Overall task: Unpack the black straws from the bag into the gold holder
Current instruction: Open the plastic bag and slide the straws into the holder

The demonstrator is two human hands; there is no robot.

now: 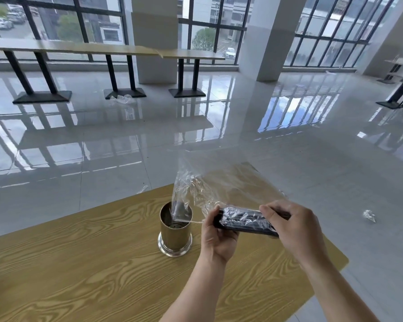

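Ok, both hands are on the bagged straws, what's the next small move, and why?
Probably slide the black straws out of the clear bag. They lie sideways inside the plastic, the left hand gripping one end and the right hand pinching the other, and the gold holder stands upright just to their left.

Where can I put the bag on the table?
The wooden table is bare left of the gold metal holder and between it and the near edge. Right of it is crowded: left hand and right hand hold the clear plastic bag of black straws.
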